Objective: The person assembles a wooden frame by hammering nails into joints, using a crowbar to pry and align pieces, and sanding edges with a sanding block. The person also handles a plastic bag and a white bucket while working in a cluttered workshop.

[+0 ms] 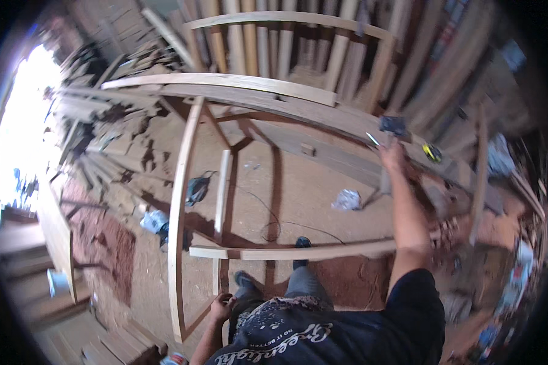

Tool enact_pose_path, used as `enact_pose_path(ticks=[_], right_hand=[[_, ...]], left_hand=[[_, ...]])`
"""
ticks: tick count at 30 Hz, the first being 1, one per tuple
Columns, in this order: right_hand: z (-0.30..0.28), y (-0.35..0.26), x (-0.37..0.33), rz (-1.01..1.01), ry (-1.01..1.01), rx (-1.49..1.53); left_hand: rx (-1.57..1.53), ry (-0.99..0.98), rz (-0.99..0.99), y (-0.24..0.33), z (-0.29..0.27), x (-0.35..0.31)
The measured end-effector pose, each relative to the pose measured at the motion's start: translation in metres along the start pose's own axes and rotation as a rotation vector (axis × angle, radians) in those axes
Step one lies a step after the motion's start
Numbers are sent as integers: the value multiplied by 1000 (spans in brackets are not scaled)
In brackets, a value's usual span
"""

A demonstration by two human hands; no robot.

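My right hand (pixel 393 156) reaches forward over the long wooden workbench (pixel 353 126). Its fingers are closed around a thin, pale, pen-like stick (pixel 372 139) that points up and to the left. Just beyond the fingers lies a small dark block-shaped thing (pixel 393 125), and a yellow and black tape measure (pixel 432 152) rests on the bench to the right. Low beside my body, my left hand (pixel 221 307) is curled closed near an upright pale wooden frame (pixel 176 243); what its fingers hold, if anything, is hidden.
A long pale board (pixel 237 81) lies along the bench, and another wooden bar (pixel 298 250) crosses in front of my legs. On the ground are a clear plastic bag (pixel 346 200), a dark bag-like item (pixel 198 190) and a thin cord (pixel 278 226). Timber leans at the back.
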State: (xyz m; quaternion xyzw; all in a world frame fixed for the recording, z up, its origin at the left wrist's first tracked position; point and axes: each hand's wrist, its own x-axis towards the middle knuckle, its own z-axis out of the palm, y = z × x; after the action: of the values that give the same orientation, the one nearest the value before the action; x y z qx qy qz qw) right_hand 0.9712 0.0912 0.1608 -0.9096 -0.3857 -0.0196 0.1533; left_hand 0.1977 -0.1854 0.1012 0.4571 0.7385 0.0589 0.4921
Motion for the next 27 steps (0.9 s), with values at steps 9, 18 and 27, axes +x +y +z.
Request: enact_pose_path(ticks=[9, 18, 27], right_hand=[[-13, -18, 61, -330, -272, 6], [15, 14, 83, -423, -290, 37], [40, 46, 87, -221, -204, 37]], left_hand=[[267, -51, -154, -32, 4, 24], [82, 4, -261, 31, 58, 5], [150, -120, -389, -39, 85, 17]])
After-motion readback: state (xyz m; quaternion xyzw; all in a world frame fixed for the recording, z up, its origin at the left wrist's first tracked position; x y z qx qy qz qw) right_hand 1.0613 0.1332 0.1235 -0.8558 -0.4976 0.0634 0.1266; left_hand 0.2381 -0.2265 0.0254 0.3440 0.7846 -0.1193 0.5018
